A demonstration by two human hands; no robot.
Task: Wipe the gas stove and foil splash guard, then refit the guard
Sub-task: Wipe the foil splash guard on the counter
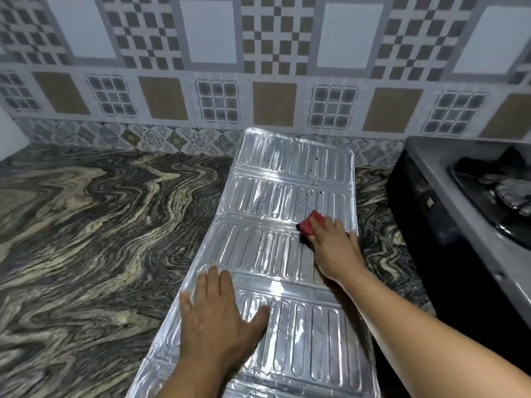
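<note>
The foil splash guard (267,196) lies flat on the marbled counter, a long ribbed silver sheet running from the wall toward me. Dark specks dot its far right panels. My left hand (218,317) rests flat on the near left part of the guard, fingers straight and spread. My right hand (333,248) presses a red cloth (309,225) onto the guard's right side, fingers lying over the cloth. The gas stove (459,202) stands at the right, dark, with one burner partly in view.
The marbled counter (100,225) stretches to the left of the guard. A patterned tiled wall (258,81) rises behind the counter. The guard's far end touches the base of the wall. A narrow strip of counter separates the guard from the stove.
</note>
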